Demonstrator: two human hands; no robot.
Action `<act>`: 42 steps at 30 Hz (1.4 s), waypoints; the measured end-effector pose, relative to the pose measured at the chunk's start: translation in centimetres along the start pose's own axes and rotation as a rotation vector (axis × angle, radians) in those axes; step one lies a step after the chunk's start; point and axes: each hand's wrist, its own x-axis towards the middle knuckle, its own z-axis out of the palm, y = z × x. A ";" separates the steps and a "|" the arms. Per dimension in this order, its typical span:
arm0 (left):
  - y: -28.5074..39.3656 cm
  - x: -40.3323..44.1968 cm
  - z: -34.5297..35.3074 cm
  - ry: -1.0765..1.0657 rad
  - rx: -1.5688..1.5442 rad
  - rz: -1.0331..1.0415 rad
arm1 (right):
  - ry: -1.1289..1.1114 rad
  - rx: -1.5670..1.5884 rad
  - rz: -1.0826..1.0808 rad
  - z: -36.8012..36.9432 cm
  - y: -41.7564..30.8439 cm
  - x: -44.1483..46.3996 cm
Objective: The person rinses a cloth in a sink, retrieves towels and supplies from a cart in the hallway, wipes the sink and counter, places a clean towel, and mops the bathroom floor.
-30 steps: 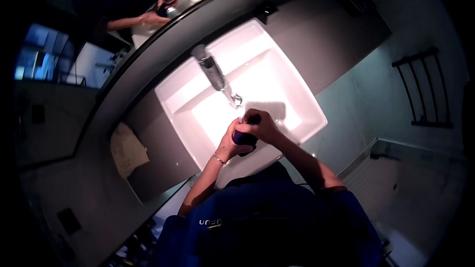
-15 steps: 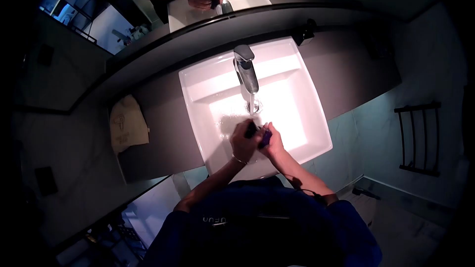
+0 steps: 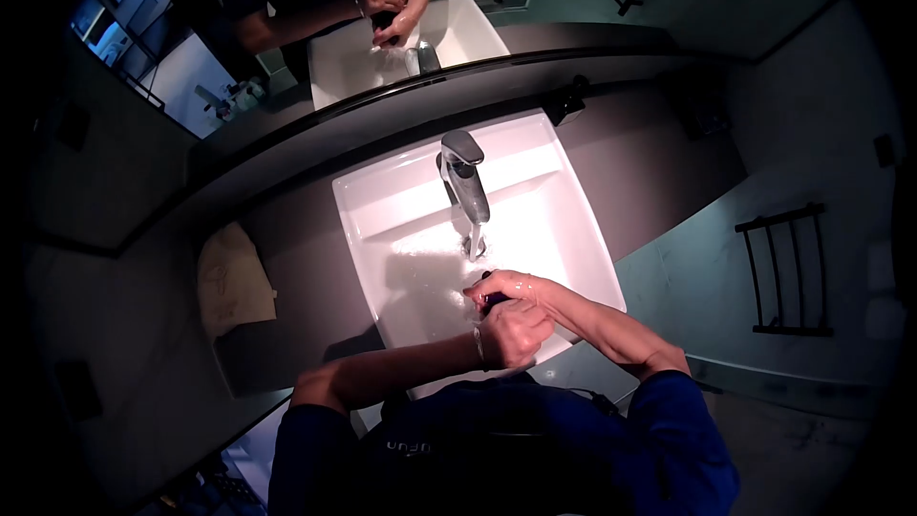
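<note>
Dark purplish object [image 3: 494, 301], mostly hidden behind curled left hand [image 3: 516, 331] (grip unclear); clamped in fingers of right hand [image 3: 517, 284].

Sink middle: the grey curved metal faucet [image 3: 468, 189] blocks my straight reach across the white square ceramic sink [image 3: 546, 239].
Faucet's right: I could pass a hand over the sink floor.
Near side: the bare left hand [image 3: 517, 332] and bare right hand [image 3: 511, 287], close together, stand in my way.
</note>
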 end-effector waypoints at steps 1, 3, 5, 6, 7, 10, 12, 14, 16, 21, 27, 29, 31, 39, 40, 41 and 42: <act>-0.2 0.0 0.1 -0.062 -0.027 0.042 | 0.039 -0.156 -0.001 0.4 -0.6 -0.5; -0.6 0.0 1.4 -0.062 -0.014 0.071 | 0.115 -0.435 -0.015 0.6 -1.7 -1.0; -1.3 0.0 2.9 -0.038 -0.011 0.107 | 0.134 -0.586 -0.057 -1.4 -0.9 0.6; -1.8 0.1 3.6 -0.029 -0.004 0.114 | 0.146 -0.738 -0.094 -1.9 -1.0 0.9; -2.2 0.0 4.2 -0.018 -0.013 0.125 | 0.201 -0.824 -0.125 -2.3 -1.0 1.2; -3.4 -0.1 6.2 0.020 -0.006 0.163 | 0.264 -0.989 -0.095 -3.3 -1.0 2.0; -4.3 -0.2 6.7 0.045 0.011 0.195 | 0.352 -0.984 -0.114 -4.9 -0.5 2.8; -5.3 0.0 6.6 -0.013 0.122 0.245 | 0.556 -0.615 -0.309 -6.7 -0.5 3.2; -5.7 2.1 4.8 0.108 0.164 0.268 | 0.638 -0.600 -0.320 -6.3 -3.9 1.1; -5.1 8.4 -3.0 0.282 0.234 0.176 | 0.572 -0.354 -0.440 -1.4 -13.2 -5.2; -4.3 6.5 -1.7 0.393 0.078 -0.012 | 0.582 -0.643 -0.511 -3.2 -12.1 -4.1; -2.4 4.8 -1.6 0.418 0.023 -0.116 | 0.612 -0.508 -0.552 -3.2 -9.6 -4.4; -2.3 0.5 1.4 0.501 -0.507 -0.602 | 0.710 -0.271 -0.762 -1.9 -7.4 -5.1; -2.5 -4.7 3.7 0.637 -2.280 -1.208 | 0.878 -0.623 -0.852 1.0 -4.2 -5.1; -3.0 -4.9 3.5 0.720 -2.420 -1.135 | 0.789 -0.520 -0.882 0.6 -4.6 -4.2; -1.4 -2.5 1.6 0.793 -2.462 -1.008 | 0.752 -0.386 -0.890 0.4 -5.1 -2.3; -2.6 -4.1 1.0 0.902 -2.361 -1.063 | 0.851 -0.446 -0.880 0.7 -5.0 0.6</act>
